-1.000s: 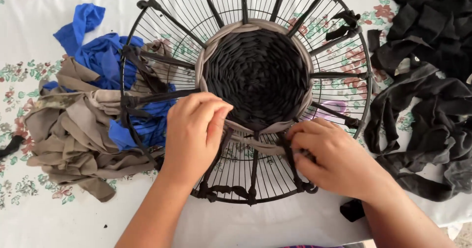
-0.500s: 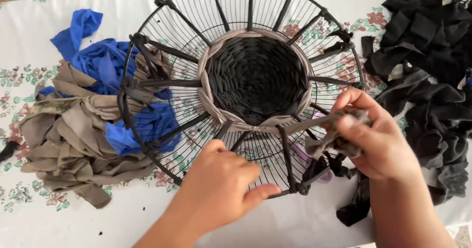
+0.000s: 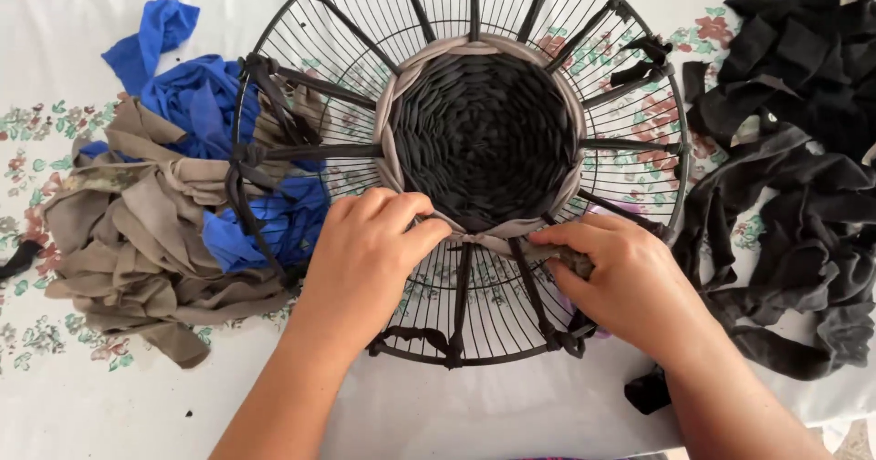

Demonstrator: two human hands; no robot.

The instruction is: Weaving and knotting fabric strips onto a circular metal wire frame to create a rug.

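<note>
Fingers of both hands are working at the near side of a round black wire frame (image 3: 639, 163), a fan-guard shape lying flat near the middle of a table (image 3: 109, 414) under a white floral cloth. The left hand (image 3: 370, 259) is curling its fingers down, pinching a taupe fabric strip (image 3: 497, 239) against the edge of the woven centre. The right hand (image 3: 620, 277) is closing around the same strip just beside it, gripping the loose end between thumb and fingers. Soft, stretchy-looking taupe cloth is forming a braided ring around a dense disc of black weaving (image 3: 484, 136), while dark strips are running out like spokes and knotting at the rim. Toward the left edge, a crumpled heap of taupe strips (image 3: 128, 232) is lying with bright blue fabric (image 3: 187, 86) piled behind and partly under the frame. Along the right edge, black fabric strips (image 3: 803, 150) are sprawling in a tangled mass.
</note>
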